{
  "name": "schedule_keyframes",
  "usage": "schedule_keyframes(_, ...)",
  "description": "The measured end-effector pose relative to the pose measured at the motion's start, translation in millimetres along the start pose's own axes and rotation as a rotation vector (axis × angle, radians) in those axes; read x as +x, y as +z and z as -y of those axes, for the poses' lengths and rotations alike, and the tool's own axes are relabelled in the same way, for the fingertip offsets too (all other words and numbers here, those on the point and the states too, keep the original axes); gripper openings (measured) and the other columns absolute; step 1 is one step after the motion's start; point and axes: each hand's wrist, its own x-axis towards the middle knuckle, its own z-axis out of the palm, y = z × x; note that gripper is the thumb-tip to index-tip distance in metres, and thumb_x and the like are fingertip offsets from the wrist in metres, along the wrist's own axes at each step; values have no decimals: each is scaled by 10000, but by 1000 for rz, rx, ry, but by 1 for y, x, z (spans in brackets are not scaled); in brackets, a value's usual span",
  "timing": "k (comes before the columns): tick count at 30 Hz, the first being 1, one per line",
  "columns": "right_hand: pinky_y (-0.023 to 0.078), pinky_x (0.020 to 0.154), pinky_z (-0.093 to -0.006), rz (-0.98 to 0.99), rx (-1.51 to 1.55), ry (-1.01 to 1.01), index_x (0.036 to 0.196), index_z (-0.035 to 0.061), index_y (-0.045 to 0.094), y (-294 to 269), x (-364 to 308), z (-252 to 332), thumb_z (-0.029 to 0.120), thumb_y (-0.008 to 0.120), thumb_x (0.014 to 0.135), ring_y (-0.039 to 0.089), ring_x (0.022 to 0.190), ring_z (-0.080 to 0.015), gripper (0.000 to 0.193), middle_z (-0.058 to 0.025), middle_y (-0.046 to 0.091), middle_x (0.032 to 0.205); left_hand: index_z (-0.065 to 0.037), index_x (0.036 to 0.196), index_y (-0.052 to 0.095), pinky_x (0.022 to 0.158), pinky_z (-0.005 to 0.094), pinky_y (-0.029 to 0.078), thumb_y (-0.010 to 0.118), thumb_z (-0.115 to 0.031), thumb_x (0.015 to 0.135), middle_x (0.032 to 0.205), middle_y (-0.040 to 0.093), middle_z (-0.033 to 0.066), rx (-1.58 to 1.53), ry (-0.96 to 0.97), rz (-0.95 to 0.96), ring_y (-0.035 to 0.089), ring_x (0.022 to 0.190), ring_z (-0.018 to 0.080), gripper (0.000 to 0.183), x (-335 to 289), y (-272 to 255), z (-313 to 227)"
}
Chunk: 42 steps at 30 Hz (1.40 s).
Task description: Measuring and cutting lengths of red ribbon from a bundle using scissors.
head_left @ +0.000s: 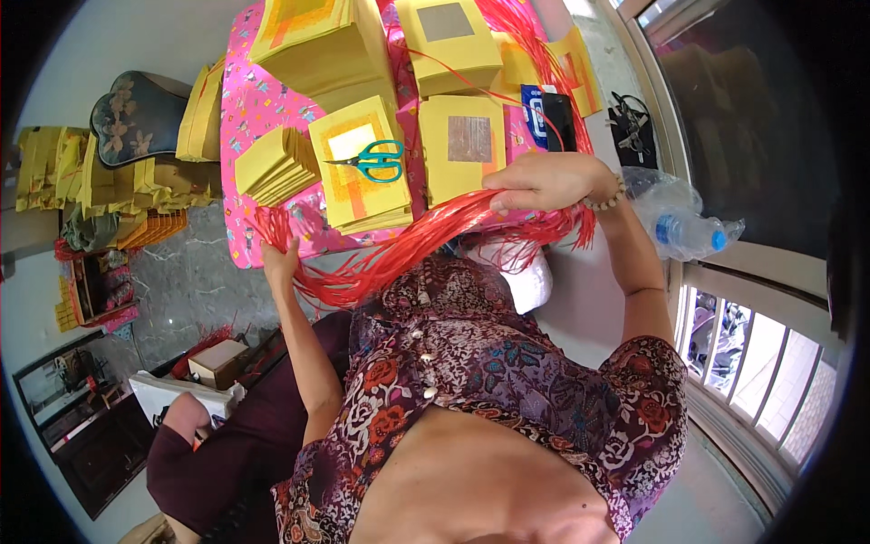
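A long bundle of shiny red plastic strands [426,231] stretches in front of my body, along the table's near edge. My right hand [553,183] is closed around its right part, with the thumb on top. At the other end, my left hand [281,261] grips the strands near the table's left corner, its fingers partly covered by them. Teal-handled scissors [379,163] lie on a stack of yellow paper [358,195] just beyond the bundle. A fanned pile of yellow paper [276,166] sits near my left hand. Another yellow stack [435,163] is beside my right hand.
Taller yellow stacks [331,63] stand farther back on the pink patterned table [240,100]. More red strands [517,27] hang along its right side. At the right are a plastic bottle [684,233], keys [634,136] and a window. Someone in dark maroon clothing [236,453] is close on my left.
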Motion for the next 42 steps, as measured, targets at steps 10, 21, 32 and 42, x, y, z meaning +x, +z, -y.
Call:
schedule_keyframes(10,403,616,-428,55,52,-255,896,26,497,3,29,13,305,432,934,537,705,-373,289,-185,544,713,-44,1299,401,972,448,329,686,-341,768,1266,395,228,245,824,-146,384,1179,381,672,-134,-51,-271)
schedule_keyframes(21,422,507,-373,-28,129,-356,1010,26,536,-13,-17,24,236,532,891,572,611,-336,241,-161,572,674,7,1227,445,799,303,453,679,-330,798,1002,604,107,-371,667,1205,579,902,177,593,-175,-32,-309)
schedule_keyframes(32,440,626,-309,193,409,-26,933,5,544,0,-1,-6,274,431,944,543,674,-197,292,-102,578,748,-19,1047,527,469,204,348,581,-298,888,659,496,-19,-622,275,1441,441,530,54,326,-168,6,-267)
schedule_keyframes(42,450,681,-436,84,-88,-121,910,33,536,33,61,3,303,462,904,575,762,-367,280,-185,597,799,6,1339,309,961,380,386,779,-414,640,1224,501,238,-170,1068,691,499,1139,338,941,-131,-9,-269)
